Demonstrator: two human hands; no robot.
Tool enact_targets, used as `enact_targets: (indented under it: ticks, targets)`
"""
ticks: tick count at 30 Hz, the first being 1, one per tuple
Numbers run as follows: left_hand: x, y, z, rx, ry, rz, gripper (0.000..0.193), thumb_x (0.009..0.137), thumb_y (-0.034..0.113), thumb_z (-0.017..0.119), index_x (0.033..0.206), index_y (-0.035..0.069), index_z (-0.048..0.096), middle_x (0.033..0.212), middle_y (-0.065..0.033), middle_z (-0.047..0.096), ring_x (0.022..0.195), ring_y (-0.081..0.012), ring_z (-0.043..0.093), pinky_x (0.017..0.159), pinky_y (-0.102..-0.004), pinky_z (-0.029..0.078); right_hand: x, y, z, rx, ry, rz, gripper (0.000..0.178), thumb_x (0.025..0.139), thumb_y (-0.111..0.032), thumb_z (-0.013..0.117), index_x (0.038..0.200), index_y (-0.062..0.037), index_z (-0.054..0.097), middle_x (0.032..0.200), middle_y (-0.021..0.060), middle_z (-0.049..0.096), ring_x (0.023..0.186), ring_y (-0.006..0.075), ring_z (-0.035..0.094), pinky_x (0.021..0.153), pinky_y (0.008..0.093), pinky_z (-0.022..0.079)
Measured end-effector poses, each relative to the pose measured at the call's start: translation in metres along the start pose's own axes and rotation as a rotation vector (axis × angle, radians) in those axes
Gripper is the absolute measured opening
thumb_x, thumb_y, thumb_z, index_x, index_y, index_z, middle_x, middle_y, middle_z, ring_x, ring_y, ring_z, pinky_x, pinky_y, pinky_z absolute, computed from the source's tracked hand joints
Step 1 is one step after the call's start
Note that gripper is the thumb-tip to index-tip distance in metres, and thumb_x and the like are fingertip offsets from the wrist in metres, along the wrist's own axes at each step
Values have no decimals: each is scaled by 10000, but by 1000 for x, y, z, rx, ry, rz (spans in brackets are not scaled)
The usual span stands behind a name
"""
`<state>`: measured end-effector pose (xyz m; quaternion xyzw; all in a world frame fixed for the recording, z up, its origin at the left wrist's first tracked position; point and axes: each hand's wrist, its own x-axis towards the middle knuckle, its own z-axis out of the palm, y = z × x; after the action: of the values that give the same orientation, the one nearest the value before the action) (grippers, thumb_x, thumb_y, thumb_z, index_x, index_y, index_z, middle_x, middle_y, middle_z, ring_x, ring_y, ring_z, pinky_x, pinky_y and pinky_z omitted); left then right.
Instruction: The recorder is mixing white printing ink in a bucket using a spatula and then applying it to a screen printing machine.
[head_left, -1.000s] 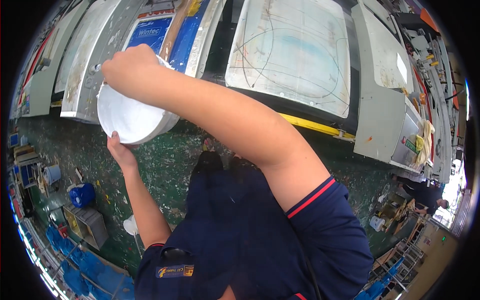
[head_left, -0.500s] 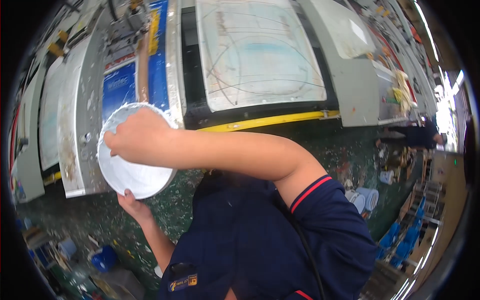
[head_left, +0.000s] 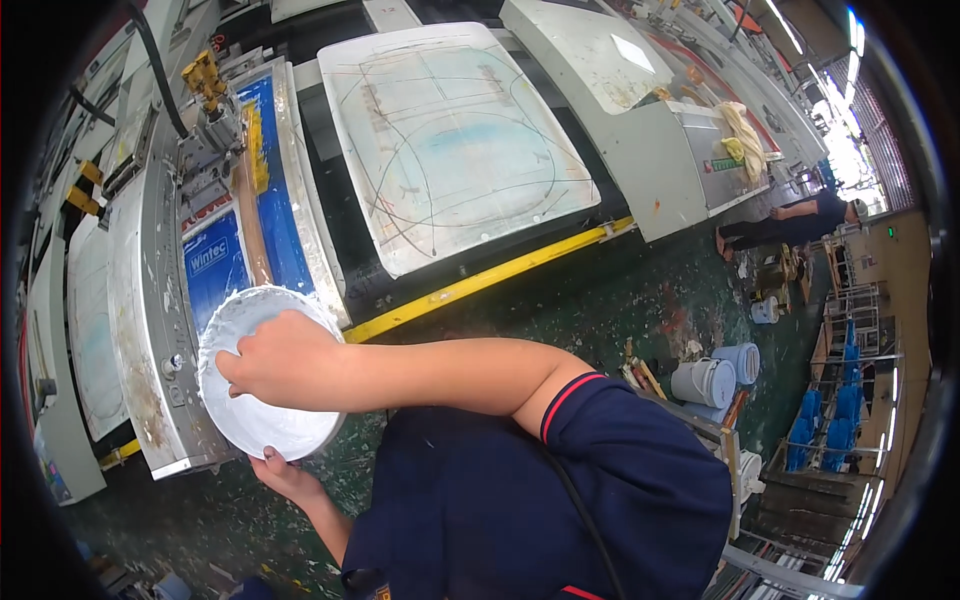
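A white round bucket point(head_left: 262, 428), its inner wall and rim coated with white paste-like paint, is tilted with its mouth toward me. My left hand point(head_left: 288, 477) grips its lower rim, thumb on the edge and fingers underneath. Reaching across from the right, my right hand point(head_left: 280, 362) is closed in a fist over the bucket's mouth. Whatever it holds is hidden by the hand. Just beyond the bucket lies a blue printing screen point(head_left: 213, 258) with white smears, and a long brown wooden bar point(head_left: 256, 225) crosses it.
A pale printing table point(head_left: 470, 135) with curved lines stands ahead, edged by a yellow rail point(head_left: 500, 278). A grey machine housing point(head_left: 600, 110) is to its right. Lidded white buckets point(head_left: 703, 382) sit on the paint-spotted green floor point(head_left: 640, 320). Another person point(head_left: 800, 220) is at far right.
My view has turned, so the machines appear shifted and tilted. My hands and the bucket sit lower in view. Both hands stay at the bucket, the right one still closed.
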<state>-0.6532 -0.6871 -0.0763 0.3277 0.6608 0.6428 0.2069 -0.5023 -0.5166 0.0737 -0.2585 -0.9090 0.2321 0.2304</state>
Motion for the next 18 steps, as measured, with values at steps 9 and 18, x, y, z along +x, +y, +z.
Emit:
enact_targets:
  ticks: [9, 18]
  targets:
    - [-2, 19, 0, -176, -49, -320, 491, 852, 186, 557, 1250, -100, 520, 1100, -130, 632, 961, -189, 605, 826, -320, 499, -2, 0, -5, -62, -48, 30, 265, 920, -356, 598, 902, -94, 559, 763, 103, 659, 720, 319, 675, 548, 451, 505]
    - [-6, 44, 8, 48, -4, -175, 692, 836, 519, 598, 1208, -61, 530, 825, -10, 580, 565, -35, 479, 445, -217, 341, -10, -6, 3, -178, -60, -60, 268, 922, -347, 618, 869, -104, 520, 735, 56, 617, 683, 283, 651, 505, 411, 478]
